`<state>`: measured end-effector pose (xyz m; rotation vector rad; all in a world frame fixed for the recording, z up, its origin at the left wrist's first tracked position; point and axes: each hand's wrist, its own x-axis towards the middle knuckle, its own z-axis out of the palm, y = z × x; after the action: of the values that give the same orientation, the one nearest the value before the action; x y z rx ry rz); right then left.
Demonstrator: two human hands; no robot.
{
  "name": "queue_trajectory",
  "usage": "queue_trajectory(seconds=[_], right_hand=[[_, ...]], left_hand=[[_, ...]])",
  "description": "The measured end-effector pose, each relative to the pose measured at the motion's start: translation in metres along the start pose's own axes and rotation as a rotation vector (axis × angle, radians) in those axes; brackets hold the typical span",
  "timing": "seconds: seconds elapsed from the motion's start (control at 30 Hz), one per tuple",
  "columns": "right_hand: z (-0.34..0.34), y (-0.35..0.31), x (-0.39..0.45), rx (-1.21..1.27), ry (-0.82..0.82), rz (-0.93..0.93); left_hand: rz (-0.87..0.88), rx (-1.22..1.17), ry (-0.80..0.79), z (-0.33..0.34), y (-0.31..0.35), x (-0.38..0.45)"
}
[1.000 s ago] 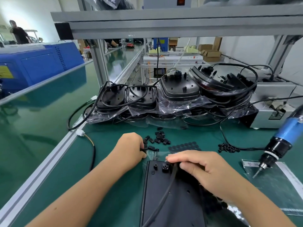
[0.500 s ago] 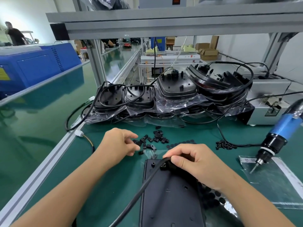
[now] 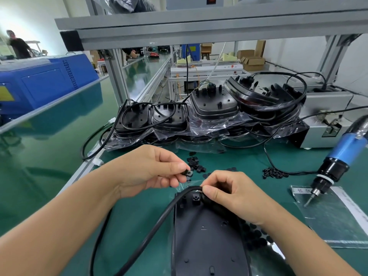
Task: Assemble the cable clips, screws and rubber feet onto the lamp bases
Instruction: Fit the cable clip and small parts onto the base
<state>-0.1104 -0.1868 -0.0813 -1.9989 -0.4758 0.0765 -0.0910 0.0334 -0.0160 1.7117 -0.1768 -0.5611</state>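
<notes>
A black lamp base point(image 3: 207, 240) lies upside down on the green bench in front of me. Its black cable point(image 3: 151, 230) loops off the far end and runs back toward me on the left. My right hand point(image 3: 231, 194) pinches the cable where it bends over the base's far edge, beside a small mounting post point(image 3: 196, 198). My left hand point(image 3: 151, 170) holds a small black cable clip point(image 3: 187, 173) between thumb and fingers, just above and left of that spot. Loose cable clips point(image 3: 196, 164) lie behind my hands. A pile of black screws point(image 3: 273, 173) sits to the right.
Stacks of bagged lamp bases point(image 3: 211, 112) with cables fill the back of the bench. A blue electric screwdriver point(image 3: 336, 164) hangs at the right over a clear plastic sheet point(image 3: 334, 216). Black rubber feet point(image 3: 253, 234) lie under my right wrist. A grey screw feeder box point(image 3: 326, 120) stands at the right rear.
My left hand has lifted from the clip pile with one clip and moved right toward the base. My right hand has kept hold of the cable and bent it over the base's far edge.
</notes>
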Motion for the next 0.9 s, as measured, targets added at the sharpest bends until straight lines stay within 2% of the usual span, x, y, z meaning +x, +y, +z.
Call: queue_trajectory(seconds=[0.27, 0.63, 0.77, 0.9], right_hand=[[0.007, -0.006, 0.001, 0.004, 0.029, -0.008], [0.008, -0.007, 0.0, 0.026, 0.034, -0.013], [0.009, -0.009, -0.001, 0.025, 0.034, -0.012], [0.009, -0.009, -0.001, 0.017, 0.04, -0.017]], left_hand=[[-0.032, 0.333, 0.076, 0.006, 0.003, 0.01], [0.013, 0.51, 0.022, 0.013, 0.015, 0.014], [0.068, 0.615, 0.067, 0.013, 0.017, 0.016], [0.054, 0.66, 0.045, 0.013, 0.016, 0.016]])
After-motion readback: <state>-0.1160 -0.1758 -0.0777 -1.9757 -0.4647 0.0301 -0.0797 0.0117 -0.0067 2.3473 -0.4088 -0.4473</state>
